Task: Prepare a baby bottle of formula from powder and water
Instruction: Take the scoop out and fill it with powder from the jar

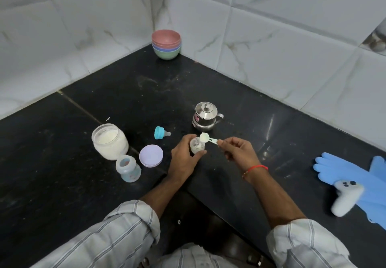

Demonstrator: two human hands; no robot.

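Scoop (204,137) over hand-held bottle (197,147)

We see a polished black stone tabletop (240,92) that looks glossy, with glazed marble-look wall tiles (271,27) behind. The small pot (205,117) is shiny steel. The scoop (205,137) and stacked bowls (166,44) look like matt plastic; the gloves (342,171) look rubbery.

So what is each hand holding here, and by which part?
Left hand grips the small bottle round its side. Right hand pinches the scoop by its handle end, bowl over the bottle mouth.
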